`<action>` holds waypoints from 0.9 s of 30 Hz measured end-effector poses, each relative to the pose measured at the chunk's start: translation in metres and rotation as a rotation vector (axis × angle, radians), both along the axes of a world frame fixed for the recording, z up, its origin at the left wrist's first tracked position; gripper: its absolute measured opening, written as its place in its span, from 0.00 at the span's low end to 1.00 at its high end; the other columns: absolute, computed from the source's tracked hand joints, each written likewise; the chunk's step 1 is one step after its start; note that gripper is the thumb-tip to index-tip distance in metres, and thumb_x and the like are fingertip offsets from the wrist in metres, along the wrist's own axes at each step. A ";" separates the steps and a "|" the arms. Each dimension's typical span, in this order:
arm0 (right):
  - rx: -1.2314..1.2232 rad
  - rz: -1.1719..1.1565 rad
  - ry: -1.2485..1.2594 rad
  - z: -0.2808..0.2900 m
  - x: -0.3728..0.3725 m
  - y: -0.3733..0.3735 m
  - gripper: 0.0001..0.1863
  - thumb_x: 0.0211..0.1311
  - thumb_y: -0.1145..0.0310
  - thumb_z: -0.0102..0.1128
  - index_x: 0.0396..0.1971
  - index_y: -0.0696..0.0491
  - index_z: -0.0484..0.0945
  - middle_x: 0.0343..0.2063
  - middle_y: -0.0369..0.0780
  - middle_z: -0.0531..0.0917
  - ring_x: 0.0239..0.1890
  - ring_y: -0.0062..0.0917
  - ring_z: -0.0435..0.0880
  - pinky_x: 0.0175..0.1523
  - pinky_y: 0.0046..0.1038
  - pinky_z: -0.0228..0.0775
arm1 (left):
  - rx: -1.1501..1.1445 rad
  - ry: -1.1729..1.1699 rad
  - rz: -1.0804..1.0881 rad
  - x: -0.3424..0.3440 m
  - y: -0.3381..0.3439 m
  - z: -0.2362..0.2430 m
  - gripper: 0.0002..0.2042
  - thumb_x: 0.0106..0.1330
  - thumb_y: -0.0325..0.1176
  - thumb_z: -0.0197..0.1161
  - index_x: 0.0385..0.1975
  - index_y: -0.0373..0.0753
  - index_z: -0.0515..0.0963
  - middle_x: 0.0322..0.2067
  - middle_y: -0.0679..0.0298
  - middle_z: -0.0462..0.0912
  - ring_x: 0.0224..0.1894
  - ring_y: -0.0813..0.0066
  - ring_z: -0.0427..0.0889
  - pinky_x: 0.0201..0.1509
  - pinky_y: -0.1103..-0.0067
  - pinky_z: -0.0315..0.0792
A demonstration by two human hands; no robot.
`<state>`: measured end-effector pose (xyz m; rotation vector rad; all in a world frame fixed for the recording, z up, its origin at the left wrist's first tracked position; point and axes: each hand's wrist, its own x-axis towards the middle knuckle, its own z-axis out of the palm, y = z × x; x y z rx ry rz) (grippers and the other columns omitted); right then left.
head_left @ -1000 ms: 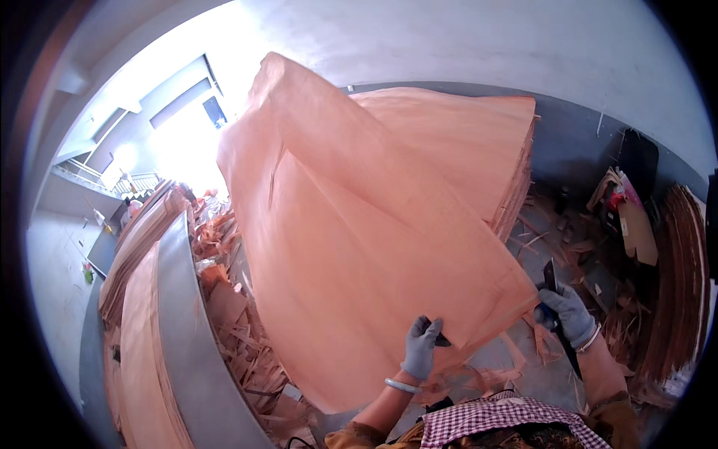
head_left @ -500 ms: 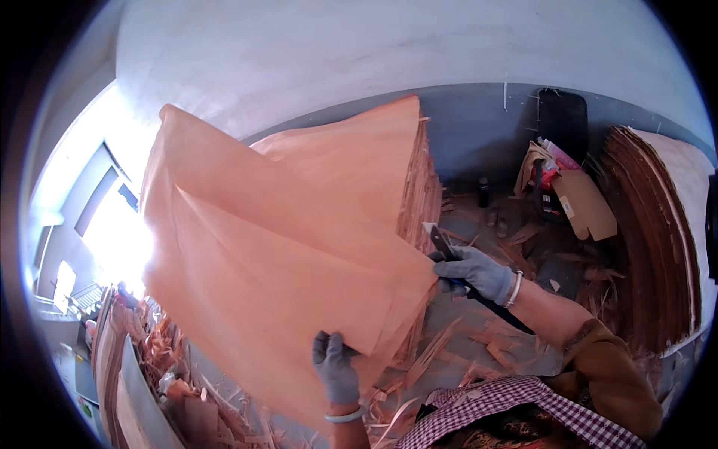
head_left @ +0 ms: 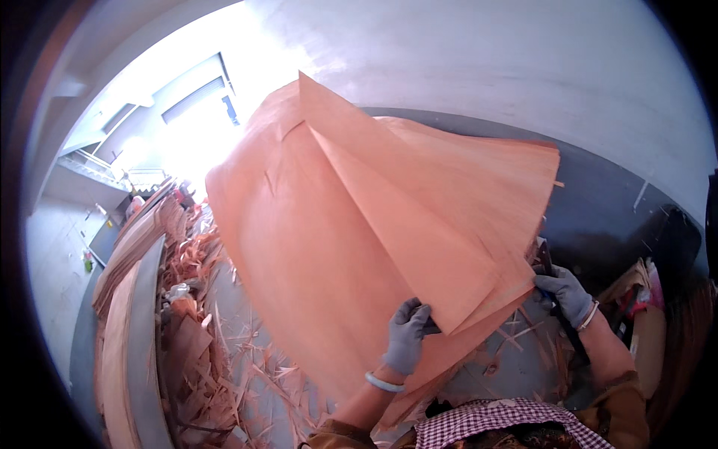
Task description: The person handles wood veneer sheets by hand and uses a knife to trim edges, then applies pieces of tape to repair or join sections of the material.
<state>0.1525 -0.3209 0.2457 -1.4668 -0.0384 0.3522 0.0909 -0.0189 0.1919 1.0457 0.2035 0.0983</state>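
Note:
A large thin sheet of reddish wood veneer (head_left: 314, 254) lies bent and creased over a tall stack of veneer (head_left: 493, 172), its near part hanging down toward me. My left hand (head_left: 407, 335), in a grey glove, pinches the near edge of the sheet. Also in a grey glove, my right hand (head_left: 566, 293) closes around a long dark knife (head_left: 545, 257) with a bit of blue on it. Its fingertips meet the sheet's right corner. Much of the knife is hidden behind the fingers.
Torn veneer strips (head_left: 250, 374) litter the grey floor. Left of them lean long curved boards or sheets (head_left: 120, 314). A cardboard piece (head_left: 648, 348) and other items stand at right, near a dark case (head_left: 677, 239) by the wall. Bright light comes from far left.
My view has swung left, so the stack and both hands appear farther right. The sheet's folded flap now stands up more sharply. Both hands keep their holds.

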 end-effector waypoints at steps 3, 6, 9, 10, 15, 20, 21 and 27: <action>-0.042 0.066 -0.052 -0.009 0.059 -0.012 0.10 0.60 0.68 0.58 0.39 0.55 0.74 0.20 0.32 0.76 0.16 0.14 0.72 0.20 0.16 0.62 | 0.022 -0.016 0.034 0.038 -0.010 -0.002 0.11 0.66 0.29 0.55 0.45 0.31 0.69 0.33 0.61 0.77 0.33 0.72 0.80 0.37 0.78 0.78; -0.101 0.103 -0.107 -0.016 0.112 -0.023 0.10 0.60 0.68 0.58 0.40 0.54 0.74 0.20 0.32 0.76 0.18 0.13 0.73 0.22 0.14 0.63 | 0.056 0.008 0.005 0.057 -0.019 0.002 0.14 0.67 0.31 0.54 0.48 0.31 0.68 0.36 0.58 0.78 0.36 0.70 0.81 0.39 0.77 0.78; -0.060 0.067 -0.055 -0.041 0.170 -0.053 0.17 0.59 0.70 0.58 0.47 0.59 0.70 0.21 0.32 0.75 0.18 0.15 0.73 0.20 0.17 0.62 | 0.122 0.087 0.019 0.051 -0.022 0.000 0.15 0.68 0.32 0.54 0.50 0.30 0.68 0.37 0.55 0.79 0.38 0.68 0.82 0.40 0.76 0.78; -0.100 0.086 -0.075 -0.043 0.191 -0.066 0.17 0.59 0.70 0.58 0.47 0.59 0.70 0.21 0.32 0.75 0.18 0.15 0.73 0.20 0.17 0.62 | 0.150 0.111 0.050 0.047 -0.022 -0.003 0.15 0.68 0.33 0.54 0.50 0.30 0.69 0.37 0.55 0.80 0.38 0.68 0.82 0.40 0.76 0.78; -0.216 0.116 -0.100 -0.058 0.284 -0.107 0.16 0.60 0.70 0.57 0.46 0.60 0.71 0.21 0.32 0.75 0.18 0.14 0.73 0.20 0.16 0.62 | 0.507 0.275 0.571 -0.019 -0.030 -0.033 0.13 0.67 0.32 0.56 0.47 0.32 0.72 0.34 0.60 0.81 0.35 0.74 0.80 0.39 0.79 0.76; -0.224 0.209 -0.166 -0.090 0.367 -0.146 0.17 0.61 0.67 0.58 0.48 0.56 0.71 0.21 0.32 0.75 0.16 0.13 0.72 0.19 0.14 0.61 | 0.625 0.314 1.170 -0.095 -0.036 -0.045 0.08 0.66 0.32 0.57 0.40 0.37 0.75 0.29 0.67 0.77 0.29 0.82 0.74 0.31 0.85 0.70; -0.234 0.222 -0.155 -0.092 0.378 -0.155 0.17 0.61 0.66 0.58 0.48 0.56 0.71 0.21 0.32 0.75 0.16 0.13 0.72 0.18 0.14 0.61 | 0.606 0.312 1.275 -0.113 -0.036 -0.039 0.06 0.66 0.31 0.56 0.38 0.38 0.75 0.28 0.68 0.77 0.28 0.83 0.74 0.30 0.86 0.69; -0.292 0.228 -0.151 -0.099 0.398 -0.155 0.18 0.62 0.64 0.58 0.50 0.54 0.70 0.17 0.31 0.75 0.12 0.11 0.70 0.14 0.13 0.56 | 0.324 0.573 1.304 -0.197 -0.050 -0.059 0.10 0.66 0.37 0.56 0.33 0.36 0.74 0.23 0.69 0.74 0.22 0.86 0.70 0.23 0.88 0.63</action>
